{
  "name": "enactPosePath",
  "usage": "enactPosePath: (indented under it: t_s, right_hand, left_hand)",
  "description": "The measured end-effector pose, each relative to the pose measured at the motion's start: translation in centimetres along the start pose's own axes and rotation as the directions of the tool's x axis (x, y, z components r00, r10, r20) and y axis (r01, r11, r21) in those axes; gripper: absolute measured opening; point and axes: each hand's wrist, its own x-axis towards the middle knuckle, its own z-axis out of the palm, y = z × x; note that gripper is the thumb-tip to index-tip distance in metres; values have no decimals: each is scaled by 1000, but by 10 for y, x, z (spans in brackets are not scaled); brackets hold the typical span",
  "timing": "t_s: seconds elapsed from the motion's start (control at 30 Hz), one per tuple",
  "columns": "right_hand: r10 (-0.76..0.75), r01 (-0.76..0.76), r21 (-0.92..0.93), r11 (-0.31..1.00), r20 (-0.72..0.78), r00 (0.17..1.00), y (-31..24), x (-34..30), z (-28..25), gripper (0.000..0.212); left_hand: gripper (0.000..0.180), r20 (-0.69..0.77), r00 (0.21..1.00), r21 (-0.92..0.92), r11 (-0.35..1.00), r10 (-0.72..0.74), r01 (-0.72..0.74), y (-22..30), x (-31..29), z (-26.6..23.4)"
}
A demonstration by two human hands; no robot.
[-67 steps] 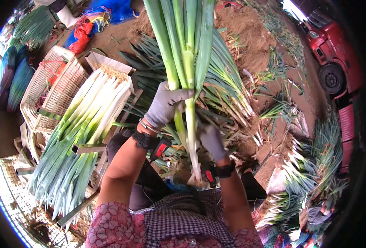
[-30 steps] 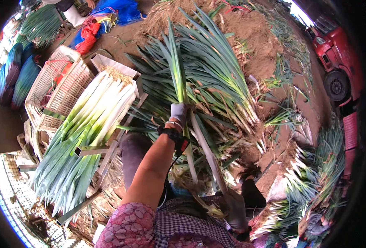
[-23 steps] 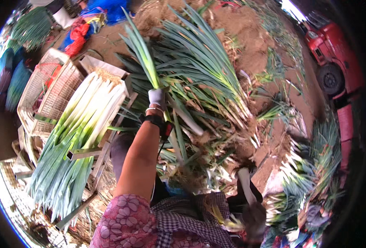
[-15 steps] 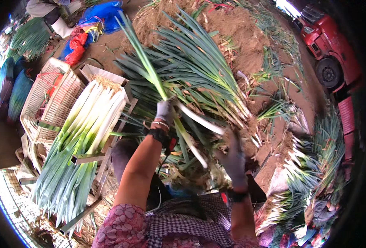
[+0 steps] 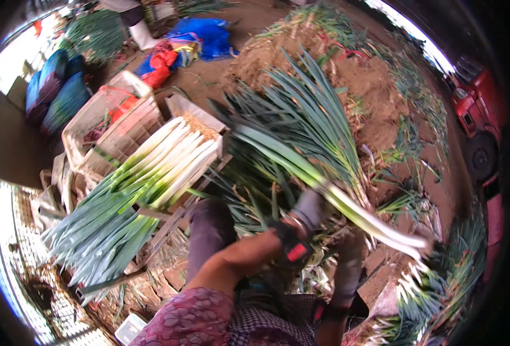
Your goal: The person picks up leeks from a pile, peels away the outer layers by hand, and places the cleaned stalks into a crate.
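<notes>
My left hand (image 5: 312, 209), in a grey glove, is closed around long green onions (image 5: 363, 218), their green tops pointing to the far left and white root ends to the right. Motion blurs those white ends. Just below them is my right hand (image 5: 350, 251), gloved and smeared, its fingers not clear. A large heap of untrimmed green onions (image 5: 318, 115) lies on the ground beyond my hands. At my left, a thick bundle of cleaned green onions (image 5: 145, 173) rests in a metal-and-wood rack (image 5: 194, 109), white ends toward the far side.
A cream plastic basket (image 5: 111, 150) stands behind the bundle. Blue netting (image 5: 209, 37) and red cord (image 5: 161, 63) lie farther off, near a person's white boot (image 5: 143, 36). Smaller onion piles (image 5: 419, 288) lie at the right, with a red vehicle (image 5: 477, 109) beyond.
My left hand has swung right with the green onions, which now tilt toward the right side. My right hand has dropped slightly and moved right. The view has turned left.
</notes>
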Motion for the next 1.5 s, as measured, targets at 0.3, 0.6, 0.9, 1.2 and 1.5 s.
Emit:
enactPosePath:
  t_s: [0.3,0.6,0.9,1.2,1.5]
  right_hand:
    - [-350,221,559,799,134,927,-177,61,-30,19]
    - [-698,244,822,514,235,677,-277,55,8,67]
    - [139,-367,390,845,502,854,-67,38,113,42]
    - [564,-572,-130,810,442,698,66,6,119,34]
    - [445,57,-865,498,312,840,195,13,32,85]
  left_hand:
    - [60,698,682,704,-378,216,-601,-26,-65,100]
    - [14,957,276,-56,-989,-93,-139,126,-132,233]
    - [35,351,815,-236,-799,461,553,353,-349,98]
    - [72,104,733,-130,-721,673,681,421,-343,-232]
    - [45,182,902,277,-900,392,336,364,-222,-30]
